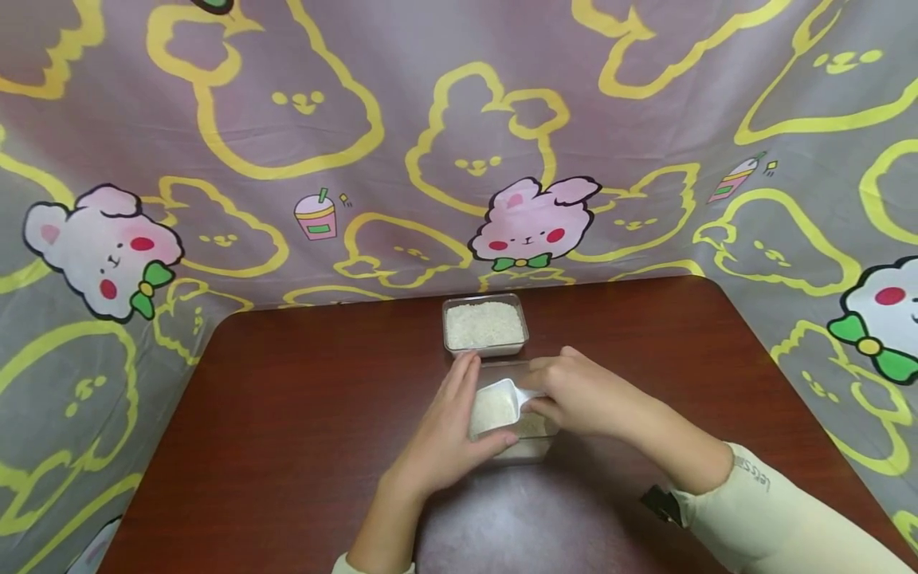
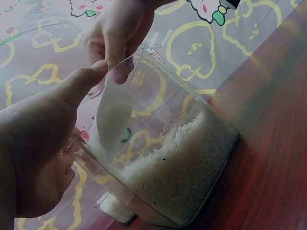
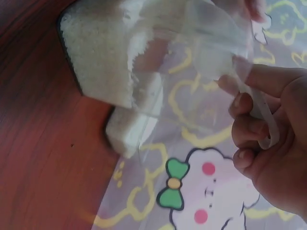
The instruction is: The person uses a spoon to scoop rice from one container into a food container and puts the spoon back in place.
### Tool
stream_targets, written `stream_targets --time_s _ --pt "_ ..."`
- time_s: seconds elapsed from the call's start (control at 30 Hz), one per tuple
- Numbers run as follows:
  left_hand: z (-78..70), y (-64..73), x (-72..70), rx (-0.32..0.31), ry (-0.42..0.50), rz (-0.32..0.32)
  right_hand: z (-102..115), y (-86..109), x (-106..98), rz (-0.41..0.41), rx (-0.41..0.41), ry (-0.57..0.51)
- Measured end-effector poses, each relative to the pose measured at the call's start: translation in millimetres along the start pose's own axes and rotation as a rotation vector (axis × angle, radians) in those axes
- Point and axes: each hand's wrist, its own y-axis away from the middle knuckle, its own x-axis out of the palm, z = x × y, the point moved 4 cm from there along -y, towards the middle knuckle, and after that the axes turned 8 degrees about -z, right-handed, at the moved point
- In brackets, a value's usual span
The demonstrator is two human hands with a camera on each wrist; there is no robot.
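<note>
My right hand [image 1: 577,395] grips a white scoop [image 1: 496,405] by its handle [image 3: 263,117]. Rice fills the scoop's bowl, which is inside the upper part of a tall clear container [image 1: 531,452] near its left side. In the left wrist view, more rice [image 2: 187,163] lies heaped in the container below the scoop. My left hand [image 1: 446,434] holds the container's left side, with the thumb along the near rim and the fingers toward the far corner. Part of the left fingers is hidden behind the wall in the left wrist view.
A shallow clear box of rice [image 1: 486,325] stands just beyond the container. Both sit on a dark red-brown table [image 1: 308,414] with rounded far corners. A patterned curtain [image 1: 402,151] rises directly behind the table and along its sides.
</note>
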Motion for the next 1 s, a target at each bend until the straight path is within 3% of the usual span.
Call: stream_targets --time_s 0.23,0.53,1.0 --pt "2.3 0.7 -0.1 -0.003 -0.02 0.0 -20.0 20.1 -8.0 -0.04 0.089 -0.223" --pt "4.6 2.1 0.2 -0.029 -0.003 -0.006 -36.2 39.7 -9.9 -0.12 0.172 -0.346" --pt "3.4 -0.4 1.5 -0.013 0.006 -0.001 -50.6 24.2 -46.4 -0.164 0.228 -0.422"
